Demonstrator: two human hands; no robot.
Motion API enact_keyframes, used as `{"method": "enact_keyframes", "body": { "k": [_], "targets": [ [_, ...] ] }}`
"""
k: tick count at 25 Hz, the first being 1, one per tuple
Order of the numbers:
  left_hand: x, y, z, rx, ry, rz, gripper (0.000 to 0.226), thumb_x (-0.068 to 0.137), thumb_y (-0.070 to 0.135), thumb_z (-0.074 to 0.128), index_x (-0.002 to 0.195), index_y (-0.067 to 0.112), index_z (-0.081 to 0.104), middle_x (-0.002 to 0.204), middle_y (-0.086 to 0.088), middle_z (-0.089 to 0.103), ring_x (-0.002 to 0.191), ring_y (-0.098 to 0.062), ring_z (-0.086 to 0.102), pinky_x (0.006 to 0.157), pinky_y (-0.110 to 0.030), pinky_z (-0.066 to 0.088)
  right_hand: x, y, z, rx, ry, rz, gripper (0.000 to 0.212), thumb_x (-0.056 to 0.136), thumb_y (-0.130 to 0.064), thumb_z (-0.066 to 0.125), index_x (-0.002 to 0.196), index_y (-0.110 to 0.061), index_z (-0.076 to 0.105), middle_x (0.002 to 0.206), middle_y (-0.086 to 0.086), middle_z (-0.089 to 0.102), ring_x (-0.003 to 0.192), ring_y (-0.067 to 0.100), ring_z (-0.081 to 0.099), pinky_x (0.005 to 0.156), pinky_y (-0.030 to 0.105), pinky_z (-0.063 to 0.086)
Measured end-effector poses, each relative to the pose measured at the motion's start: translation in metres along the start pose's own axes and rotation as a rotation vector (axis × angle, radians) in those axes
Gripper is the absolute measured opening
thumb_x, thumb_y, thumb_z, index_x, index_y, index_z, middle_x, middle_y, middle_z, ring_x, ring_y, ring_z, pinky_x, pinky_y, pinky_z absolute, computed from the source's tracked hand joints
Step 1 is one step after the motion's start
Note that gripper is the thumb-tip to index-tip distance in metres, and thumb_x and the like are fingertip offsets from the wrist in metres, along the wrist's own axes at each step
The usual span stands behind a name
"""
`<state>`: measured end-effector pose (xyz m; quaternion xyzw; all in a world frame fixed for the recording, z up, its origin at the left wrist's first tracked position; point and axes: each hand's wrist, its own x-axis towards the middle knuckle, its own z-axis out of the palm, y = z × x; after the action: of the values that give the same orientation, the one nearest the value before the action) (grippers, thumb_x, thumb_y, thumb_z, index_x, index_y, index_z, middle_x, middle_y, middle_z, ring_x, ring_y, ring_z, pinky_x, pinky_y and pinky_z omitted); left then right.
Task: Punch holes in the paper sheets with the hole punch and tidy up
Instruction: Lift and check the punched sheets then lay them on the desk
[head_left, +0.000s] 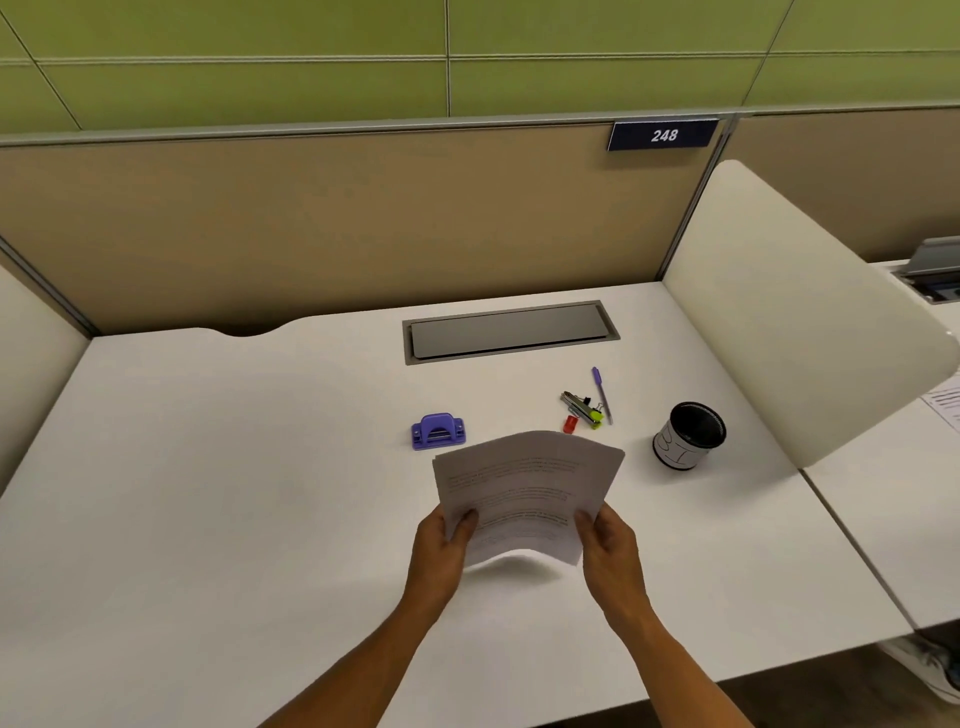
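Observation:
I hold a small stack of printed paper sheets (524, 483) above the white desk (208, 493), bowed upward in the middle. My left hand (441, 551) grips the stack's lower left edge, thumb on top. My right hand (610, 551) grips the lower right edge the same way. A purple hole punch (438, 431) sits on the desk just beyond the sheets' upper left corner, apart from them.
A black pen cup (688, 435) stands to the right. Near it lie a purple pen (601, 393), a stapler with binder clips (583, 409) and a small red item (570, 424). A grey cable hatch (509, 331) sits at the back. White dividers flank the desk.

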<state>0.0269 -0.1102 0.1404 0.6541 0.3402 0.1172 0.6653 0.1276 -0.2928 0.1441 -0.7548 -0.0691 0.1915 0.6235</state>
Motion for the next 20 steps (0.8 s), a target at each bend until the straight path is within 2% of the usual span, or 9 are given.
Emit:
{"method": "enact_keyframes", "body": {
  "k": [3,7,10,12,15,18,20],
  "targets": [
    [0.002,-0.001,0.002,-0.012,0.005,0.015,0.021,0.095,0.027,0.062,0.106,0.045,0.063,0.102,0.023,0.072,0.099,0.001,0.067,0.073,-0.006,0.052,0.001,-0.002,-0.004,0.009,0.028,-0.026,0.033,0.106,-0.015,0.047,0.119,-0.037,0.067,0.112,-0.015,0.074,0.102,0.0,0.067,0.08,0.011,0.053],
    [0.004,-0.003,0.009,0.016,-0.028,-0.048,0.039,0.097,0.026,0.059,0.134,0.03,0.051,0.12,0.008,0.064,0.107,-0.011,0.062,0.084,-0.019,0.052,0.001,0.009,0.0,-0.013,-0.04,0.056,0.027,0.105,-0.012,0.05,0.123,-0.026,0.063,0.116,-0.007,0.073,0.11,0.013,0.068,0.089,0.029,0.056],
    [0.007,0.001,0.013,0.077,-0.057,-0.035,0.033,0.1,0.028,0.053,0.132,0.028,0.053,0.119,0.005,0.065,0.103,-0.012,0.063,0.073,-0.014,0.054,0.004,0.005,0.001,-0.055,-0.01,0.043,0.028,0.107,-0.015,0.043,0.109,-0.031,0.067,0.104,-0.007,0.075,0.102,0.018,0.07,0.077,0.026,0.059],
    [0.008,0.004,0.01,0.05,-0.031,0.003,0.024,0.1,0.027,0.052,0.123,0.034,0.056,0.113,0.009,0.068,0.1,-0.008,0.064,0.068,-0.009,0.054,0.004,0.002,-0.003,-0.035,0.021,-0.001,0.032,0.108,-0.016,0.041,0.109,-0.034,0.068,0.103,-0.011,0.076,0.099,0.009,0.07,0.075,0.018,0.057],
    [0.008,-0.001,0.005,0.034,-0.012,0.008,0.025,0.1,0.023,0.054,0.122,0.033,0.057,0.115,0.01,0.068,0.104,-0.008,0.064,0.075,-0.007,0.053,0.0,0.006,-0.007,-0.02,0.042,-0.029,0.035,0.108,-0.016,0.042,0.115,-0.04,0.066,0.11,-0.016,0.074,0.102,-0.001,0.067,0.078,0.009,0.052],
    [0.007,-0.01,0.008,0.09,-0.097,-0.084,0.036,0.101,0.019,0.052,0.137,0.022,0.052,0.126,0.006,0.063,0.114,-0.014,0.059,0.095,-0.022,0.047,0.001,0.018,-0.001,-0.081,-0.012,0.044,0.031,0.107,-0.016,0.044,0.119,-0.036,0.064,0.114,-0.014,0.073,0.11,0.008,0.067,0.088,0.019,0.054],
    [0.009,-0.011,0.009,0.114,-0.108,-0.097,0.037,0.102,0.02,0.05,0.139,0.018,0.052,0.127,0.004,0.062,0.119,-0.018,0.059,0.098,-0.026,0.046,0.007,0.018,0.002,-0.11,-0.006,0.058,0.029,0.107,-0.015,0.044,0.12,-0.031,0.065,0.115,-0.008,0.073,0.113,0.017,0.066,0.092,0.026,0.052]
  ]
}}
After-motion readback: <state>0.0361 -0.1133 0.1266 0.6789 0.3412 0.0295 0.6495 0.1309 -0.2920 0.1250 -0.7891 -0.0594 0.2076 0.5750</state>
